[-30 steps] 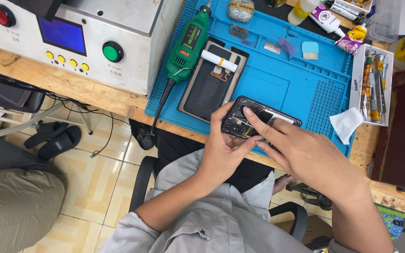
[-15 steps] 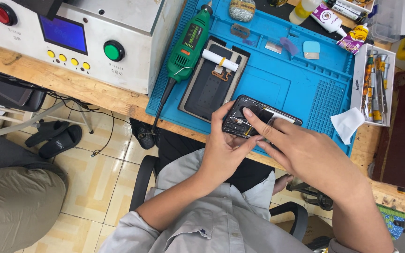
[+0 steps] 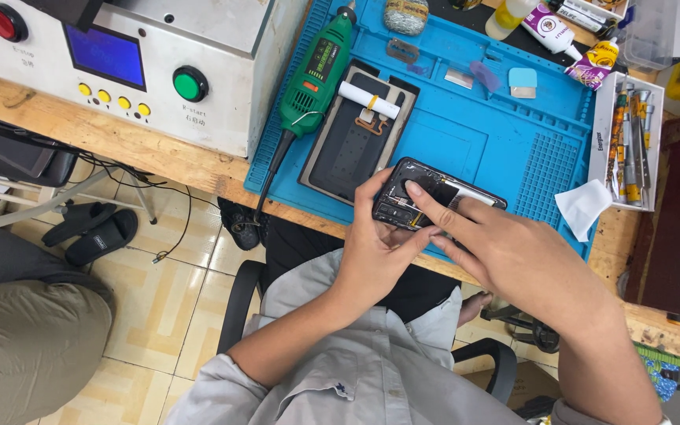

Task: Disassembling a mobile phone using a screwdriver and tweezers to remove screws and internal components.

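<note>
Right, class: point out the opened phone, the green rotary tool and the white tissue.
opened phone (image 3: 466, 191), head view, on its exposed inner board.
green rotary tool (image 3: 318, 72), head view, on its body.
white tissue (image 3: 582, 206), head view, on its middle.

I'm looking down on a light grey work shirt (image 3: 356, 378) with a buttoned front and a small dark mark near the placket; its sleeves are rolled up past the elbows, leaving both forearms bare. Left hand (image 3: 375, 256) and right hand (image 3: 513, 252) are ungloved, nails short, and I see dark trousers (image 3: 308, 244) below the bench edge
</note>
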